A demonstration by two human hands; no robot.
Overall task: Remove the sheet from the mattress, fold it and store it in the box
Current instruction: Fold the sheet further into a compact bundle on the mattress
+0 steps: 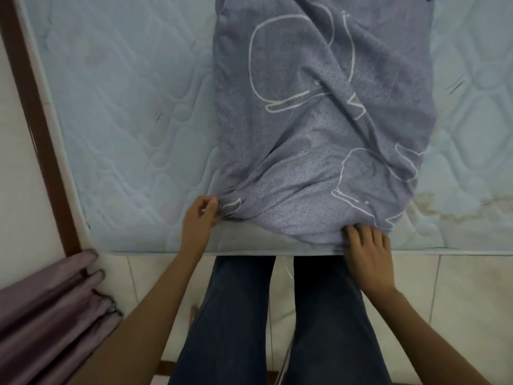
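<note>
A grey-blue sheet (319, 120) with white line drawings lies as a long folded strip down the middle of the pale quilted mattress (125, 120). Its near end is bunched at the mattress's front edge. My left hand (201, 218) pinches the sheet's near left corner between curled fingers and thumb. My right hand (366, 251) lies on the sheet's near right corner, and its fingertips curl into the cloth edge. No box is in view.
A brown wooden frame (41, 134) runs along the mattress's left side. Purple curtain folds (55, 309) hang at the lower left. My legs in dark jeans (277, 329) stand on a tiled floor (458, 287) against the mattress front. A brownish stain (449, 207) marks the mattress at right.
</note>
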